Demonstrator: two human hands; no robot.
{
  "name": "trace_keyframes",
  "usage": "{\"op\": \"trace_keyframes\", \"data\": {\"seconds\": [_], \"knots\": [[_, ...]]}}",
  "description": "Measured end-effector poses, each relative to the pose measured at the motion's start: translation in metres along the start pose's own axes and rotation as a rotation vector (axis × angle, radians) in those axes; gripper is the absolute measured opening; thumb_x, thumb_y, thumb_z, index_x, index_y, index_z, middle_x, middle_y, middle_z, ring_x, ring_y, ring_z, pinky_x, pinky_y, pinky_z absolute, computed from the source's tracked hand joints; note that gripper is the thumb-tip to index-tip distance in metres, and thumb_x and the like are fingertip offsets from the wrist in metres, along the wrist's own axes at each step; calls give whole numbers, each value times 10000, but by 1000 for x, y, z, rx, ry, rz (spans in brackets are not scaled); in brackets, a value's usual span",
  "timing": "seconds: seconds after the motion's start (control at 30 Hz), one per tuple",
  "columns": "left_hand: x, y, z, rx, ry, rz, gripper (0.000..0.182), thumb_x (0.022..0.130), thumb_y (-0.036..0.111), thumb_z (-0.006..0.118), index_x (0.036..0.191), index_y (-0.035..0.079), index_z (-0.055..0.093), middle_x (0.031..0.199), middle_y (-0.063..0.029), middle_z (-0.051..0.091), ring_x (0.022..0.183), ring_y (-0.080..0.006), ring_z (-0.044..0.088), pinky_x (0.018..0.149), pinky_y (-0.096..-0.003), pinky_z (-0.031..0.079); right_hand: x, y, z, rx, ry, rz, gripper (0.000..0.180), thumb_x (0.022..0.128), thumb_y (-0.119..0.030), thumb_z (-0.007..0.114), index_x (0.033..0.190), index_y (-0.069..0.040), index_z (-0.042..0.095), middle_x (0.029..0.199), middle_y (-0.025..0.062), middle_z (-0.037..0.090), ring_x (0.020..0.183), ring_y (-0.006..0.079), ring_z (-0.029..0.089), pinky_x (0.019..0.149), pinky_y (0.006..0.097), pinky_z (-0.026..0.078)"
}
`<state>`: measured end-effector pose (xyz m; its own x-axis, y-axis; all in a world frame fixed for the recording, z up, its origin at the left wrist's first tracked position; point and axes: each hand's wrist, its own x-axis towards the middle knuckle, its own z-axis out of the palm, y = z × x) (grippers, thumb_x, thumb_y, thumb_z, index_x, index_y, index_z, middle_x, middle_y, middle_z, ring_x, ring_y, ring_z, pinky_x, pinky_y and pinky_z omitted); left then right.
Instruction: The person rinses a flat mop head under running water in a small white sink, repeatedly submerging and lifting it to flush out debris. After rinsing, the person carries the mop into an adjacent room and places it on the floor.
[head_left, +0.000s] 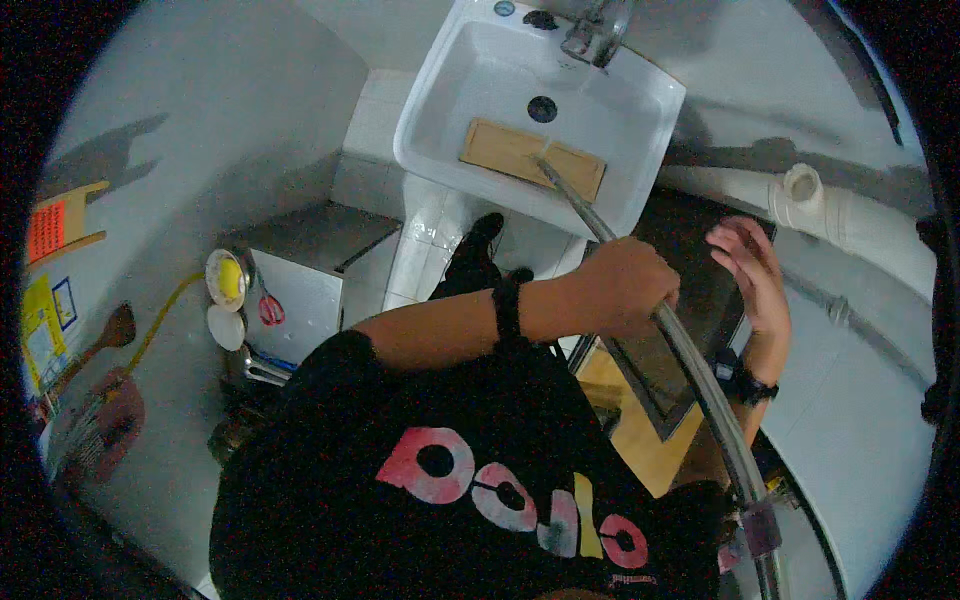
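Observation:
My left hand (630, 289) grips a long grey hose or tube (709, 386), palm wrapped around it. The hose runs from the lower right, past my body, up to a narrow end over the white sink (424, 112). That end is at a tan, wood-coloured rectangular board (502, 146) lying in the basin; whether they touch is unclear. A pale strip crosses the board near its middle. My right hand (750, 274) is raised to the right of the hose, fingers apart, holding nothing. It is near a white plastic drainpipe (847, 221).
A faucet (596, 34) stands behind the drain (542, 109). On the left, red-handled scissors (271, 309) lie on a pale box-shaped unit (300, 289), beside a bowl (216, 279) holding something yellow. A dark panel (675, 232) and yellow board (660, 457) stand at my right.

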<state>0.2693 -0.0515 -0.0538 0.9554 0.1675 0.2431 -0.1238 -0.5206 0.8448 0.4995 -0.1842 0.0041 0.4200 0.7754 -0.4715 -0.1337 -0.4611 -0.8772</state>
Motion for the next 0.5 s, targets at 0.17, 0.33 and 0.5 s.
{"op": "trace_keyframes", "data": {"seconds": [0.17, 0.33, 0.5], "knots": [[7, 2, -17, 9, -154, 4, 239, 656, 271, 786, 804, 122, 673, 752, -99, 674, 767, -354, 675, 685, -478, 521, 154, 36, 8, -857, -174, -86, 430, 908, -243, 726, 1257, -33, 587, 1009, 107, 667, 1006, 289, 655, 919, 369, 520], [30, -6, -36, -71, -46, 21, 216, 655, 250, 778, 725, 75, 674, 681, -124, 682, 686, -339, 705, 619, -467, 540, 242, 19, 34, -1080, -302, -354, 398, 941, -201, 716, 1275, -12, 609, 1170, 137, 638, 1136, 270, 618, 979, 374, 490], [38, -11, -53, -75, -151, -64, 231, 641, 265, 775, 766, 111, 659, 741, -121, 689, 766, -372, 691, 686, -500, 552, 286, 19, 62, -1179, -364, -348, 448, 941, -210, 691, 1337, -28, 592, 1251, 181, 623, 1185, 326, 594, 1002, 430, 490]]}}
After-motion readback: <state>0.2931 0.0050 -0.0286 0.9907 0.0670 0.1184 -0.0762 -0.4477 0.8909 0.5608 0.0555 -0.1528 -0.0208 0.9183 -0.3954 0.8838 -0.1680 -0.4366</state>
